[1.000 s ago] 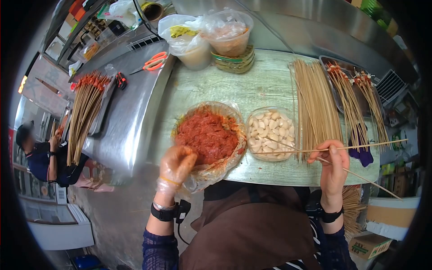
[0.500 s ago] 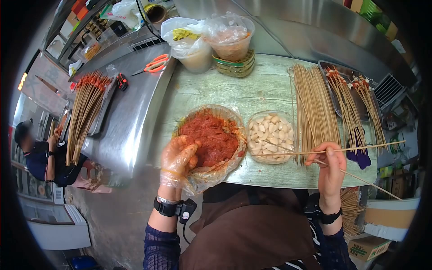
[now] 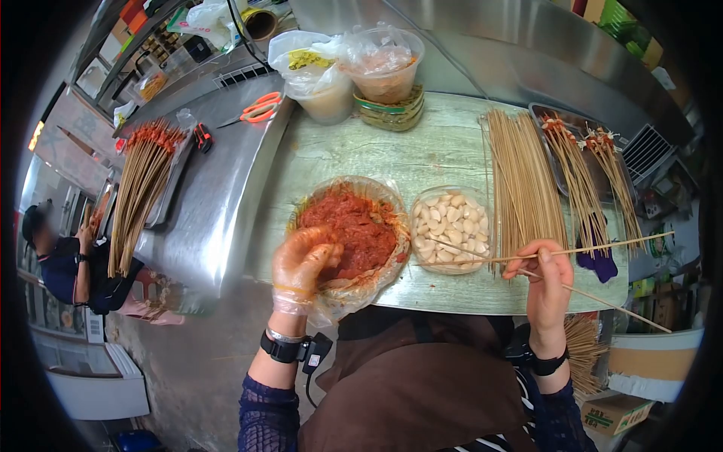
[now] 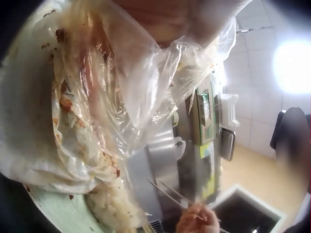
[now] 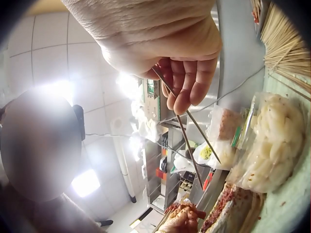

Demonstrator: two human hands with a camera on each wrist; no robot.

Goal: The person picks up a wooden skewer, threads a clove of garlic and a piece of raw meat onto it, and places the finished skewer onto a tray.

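My left hand (image 3: pixel 303 260), in a clear plastic glove with a yellow band at the wrist, is at the near left side of a plastic-lined bowl (image 3: pixel 401 260) full of red minced meat (image 3: pixel 354 215). Its fingers are curled, and red meat shows at the fingertips in the right wrist view. Two thin wooden skewers (image 3: pixel 602 247) cross in my bare right hand (image 3: pixel 546 275), pinched between thumb and fingers. Their tips reach left over a clear tub of peeled garlic cloves (image 3: pixel 452 218).
Bare skewers (image 3: pixel 527 181) lie right of the garlic. Beyond them a metal tray (image 3: pixel 542 113) holds loaded skewers. Tubs (image 3: pixel 324 98) stand at the back; orange-handled scissors (image 3: pixel 260 108) lie on the steel counter (image 3: pixel 218 188). Another person (image 3: pixel 56 264) sits at far left.
My left hand has moved right and up, over the bowl's edge to the meat. The right hand keeps hold of both skewers, shifting slightly left.
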